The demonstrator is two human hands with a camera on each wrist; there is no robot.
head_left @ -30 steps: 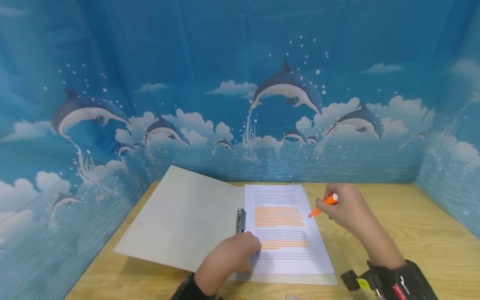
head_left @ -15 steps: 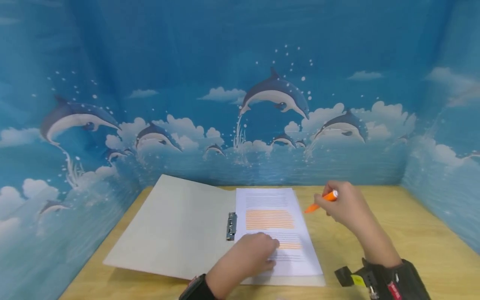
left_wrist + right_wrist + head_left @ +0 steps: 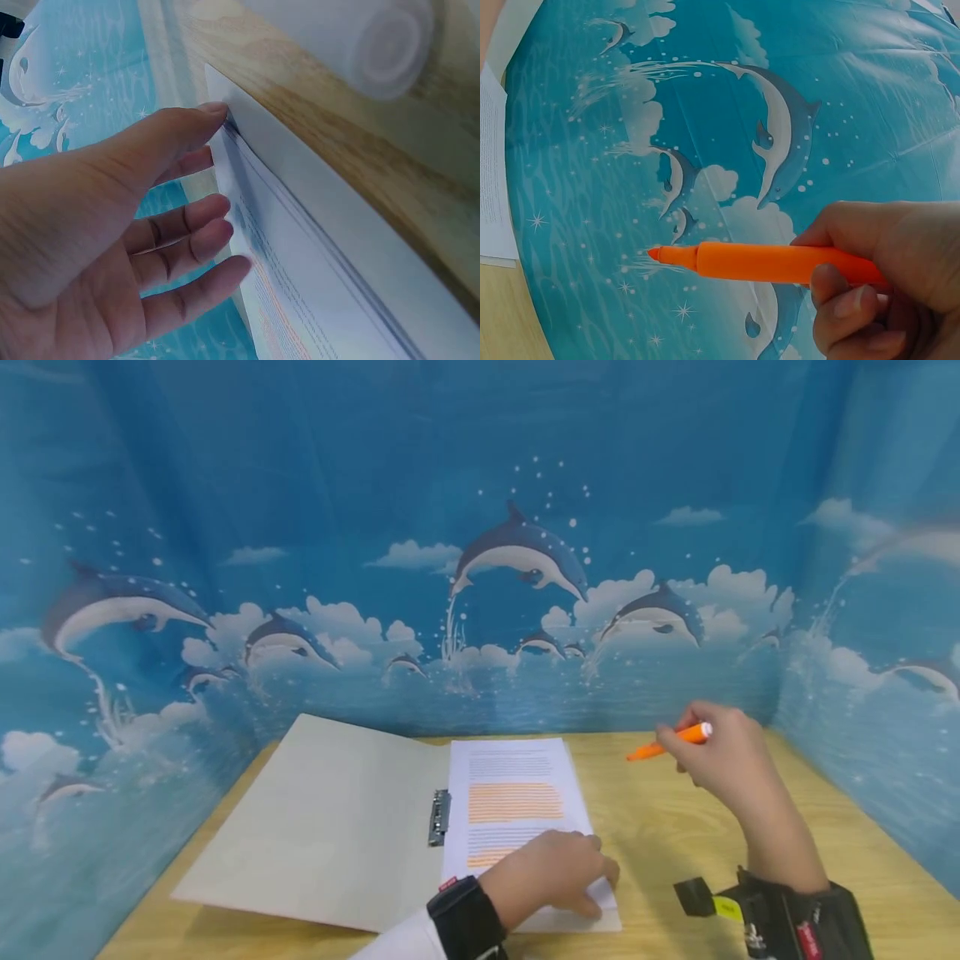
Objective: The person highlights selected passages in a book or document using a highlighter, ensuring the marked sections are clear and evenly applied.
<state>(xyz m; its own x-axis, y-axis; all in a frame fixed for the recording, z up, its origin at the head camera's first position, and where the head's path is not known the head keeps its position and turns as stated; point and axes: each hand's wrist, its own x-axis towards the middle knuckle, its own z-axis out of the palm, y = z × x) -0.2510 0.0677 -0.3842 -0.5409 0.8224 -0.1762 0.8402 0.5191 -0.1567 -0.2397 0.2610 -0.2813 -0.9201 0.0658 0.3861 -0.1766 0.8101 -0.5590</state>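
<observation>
An orange highlighter [image 3: 678, 742], uncapped and with its tip pointing left, is gripped in my right hand [image 3: 727, 760] above the table's right side. In the right wrist view the fingers curl round the highlighter [image 3: 780, 261]. My left hand [image 3: 555, 872] reaches across the printed sheets [image 3: 517, 768] to their lower right corner. In the left wrist view its thumb [image 3: 202, 116] touches the corner, and the other fingers are loosely spread by the sheets' edge. Orange highlighting covers two blocks of text. The sheets lie in an open grey folder [image 3: 322, 827] with a metal clip [image 3: 439, 817].
The wooden table [image 3: 675, 843] extends right of the folder. A blue dolphin-print curtain [image 3: 375, 527] encloses the back and sides. In the left wrist view a blurred whitish cylinder [image 3: 382, 49] is near the table's front.
My left hand has slid right across the sheets from near the clip to their lower right corner. The right hand has drawn the highlighter up and away from the page.
</observation>
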